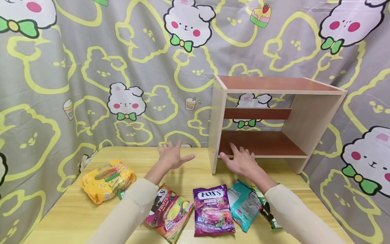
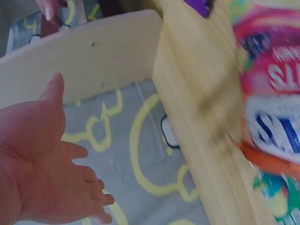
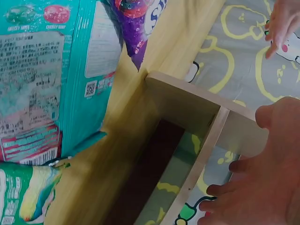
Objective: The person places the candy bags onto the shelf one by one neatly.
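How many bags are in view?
At least 5: yellow bag at left; green bag by the right sleeve; red bag, purple bag, teal bag between. More may be hidden.

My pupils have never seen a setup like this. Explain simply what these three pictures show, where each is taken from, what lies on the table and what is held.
There is no machine, just a person's bare left hand and right hand. The widest picture comes from a camera worn on the head; the others come from one on each wrist.

On the table lie a yellow packet, a red Fruits packet, a purple Fox's Berries packet, a teal packet and a green packet partly hidden by the right sleeve. A shelf unit stands behind.

Neither hand holds anything: the right is at the shelf unit's front, the left beyond its side.
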Available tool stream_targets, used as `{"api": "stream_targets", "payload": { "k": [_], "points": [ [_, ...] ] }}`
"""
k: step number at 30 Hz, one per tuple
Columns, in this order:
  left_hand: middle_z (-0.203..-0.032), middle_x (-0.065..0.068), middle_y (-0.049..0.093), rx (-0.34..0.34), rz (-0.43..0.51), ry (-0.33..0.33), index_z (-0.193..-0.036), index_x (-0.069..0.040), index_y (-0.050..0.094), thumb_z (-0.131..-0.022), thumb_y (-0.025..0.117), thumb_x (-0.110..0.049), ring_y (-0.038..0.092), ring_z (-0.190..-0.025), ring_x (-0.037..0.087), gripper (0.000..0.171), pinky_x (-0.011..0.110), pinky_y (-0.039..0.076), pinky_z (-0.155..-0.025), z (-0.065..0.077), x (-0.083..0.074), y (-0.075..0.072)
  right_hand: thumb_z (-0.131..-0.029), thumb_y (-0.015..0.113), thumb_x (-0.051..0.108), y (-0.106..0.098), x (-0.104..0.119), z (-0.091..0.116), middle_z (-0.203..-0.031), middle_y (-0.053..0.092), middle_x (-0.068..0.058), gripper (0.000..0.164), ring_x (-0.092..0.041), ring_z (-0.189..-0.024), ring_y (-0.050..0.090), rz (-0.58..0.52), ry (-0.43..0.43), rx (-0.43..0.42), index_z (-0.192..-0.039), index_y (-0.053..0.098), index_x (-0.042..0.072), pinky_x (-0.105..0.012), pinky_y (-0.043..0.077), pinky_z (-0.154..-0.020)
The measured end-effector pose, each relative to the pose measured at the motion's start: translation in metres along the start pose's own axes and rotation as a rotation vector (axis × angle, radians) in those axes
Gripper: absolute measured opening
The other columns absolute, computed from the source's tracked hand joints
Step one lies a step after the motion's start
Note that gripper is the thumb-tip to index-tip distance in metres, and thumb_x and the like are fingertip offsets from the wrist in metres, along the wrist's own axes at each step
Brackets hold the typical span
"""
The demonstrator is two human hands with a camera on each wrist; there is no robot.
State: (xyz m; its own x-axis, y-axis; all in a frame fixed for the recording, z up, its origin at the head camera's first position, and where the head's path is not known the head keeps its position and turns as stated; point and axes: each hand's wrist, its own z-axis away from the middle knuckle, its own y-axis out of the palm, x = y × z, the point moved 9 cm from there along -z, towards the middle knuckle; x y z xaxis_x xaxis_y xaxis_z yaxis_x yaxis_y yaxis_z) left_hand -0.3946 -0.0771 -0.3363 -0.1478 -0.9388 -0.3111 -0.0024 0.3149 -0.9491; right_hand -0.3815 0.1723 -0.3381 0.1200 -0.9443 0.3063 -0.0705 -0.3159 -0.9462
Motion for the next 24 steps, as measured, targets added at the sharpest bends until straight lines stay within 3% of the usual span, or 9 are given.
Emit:
{"api": "stream_targets", "payload": {
  "k": [8, 13, 18, 21, 24],
  "points": [
    [-0.159, 0.036, 0.024, -0.014, 0.059, 0.025, -0.163, -0.006, 0.014, -0.093, 0.051, -0.072, 0.020, -0.149, 0.055, 0.103, 0.066, 0.013, -0.123, -0.013, -0.043, 0.006, -0.102, 0.040, 0.059, -0.017, -0.015, -0.008, -0.150, 0.040, -0.039, 0.081, -0.059, -0.133, 0.043, 0.020, 0.031, -0.040, -0.157, 0.027, 0.000, -0.070, 0.037, -0.110],
    [-0.158, 0.037, 0.026, -0.007, 0.110, 0.015, -0.162, -0.002, 0.006, -0.092, 0.051, -0.073, 0.023, -0.148, 0.055, 0.109, 0.063, 0.021, -0.123, -0.019, -0.065, 0.013, -0.104, 0.043, 0.052, -0.030, -0.031, -0.012, -0.133, 0.054, -0.041, 0.080, -0.054, -0.113, 0.061, 0.015, 0.060, -0.078, -0.150, 0.031, -0.012, -0.064, 0.052, -0.096],
    [-0.157, 0.039, 0.027, -0.033, 0.214, 0.014, -0.162, -0.001, 0.004, -0.093, 0.054, -0.069, 0.027, -0.147, 0.054, 0.109, 0.062, 0.029, -0.120, -0.024, -0.081, 0.021, -0.103, 0.051, 0.042, -0.041, -0.051, -0.014, -0.116, 0.061, -0.040, 0.070, -0.048, -0.094, 0.068, 0.021, 0.063, -0.121, -0.140, 0.040, -0.017, -0.059, 0.059, -0.083],
    [-0.155, 0.039, 0.031, -0.064, 0.286, 0.005, -0.162, -0.001, 0.006, -0.094, 0.056, -0.066, 0.032, -0.145, 0.053, 0.107, 0.061, 0.037, -0.115, -0.026, -0.087, 0.025, -0.103, 0.052, 0.039, -0.048, -0.065, -0.015, -0.098, 0.064, -0.033, 0.059, -0.040, -0.078, 0.066, 0.015, 0.074, -0.128, -0.125, 0.052, -0.016, -0.049, 0.059, -0.067],
    [-0.153, 0.037, 0.037, -0.085, 0.340, 0.003, -0.162, -0.001, 0.009, -0.095, 0.056, -0.064, 0.040, -0.141, 0.050, 0.103, 0.058, 0.043, -0.112, -0.028, -0.092, 0.030, -0.103, 0.051, 0.037, -0.054, -0.081, -0.016, -0.075, 0.058, -0.020, 0.047, -0.030, -0.065, 0.059, 0.004, 0.097, -0.125, -0.097, 0.061, -0.009, -0.037, 0.049, -0.054]
  ]
}}
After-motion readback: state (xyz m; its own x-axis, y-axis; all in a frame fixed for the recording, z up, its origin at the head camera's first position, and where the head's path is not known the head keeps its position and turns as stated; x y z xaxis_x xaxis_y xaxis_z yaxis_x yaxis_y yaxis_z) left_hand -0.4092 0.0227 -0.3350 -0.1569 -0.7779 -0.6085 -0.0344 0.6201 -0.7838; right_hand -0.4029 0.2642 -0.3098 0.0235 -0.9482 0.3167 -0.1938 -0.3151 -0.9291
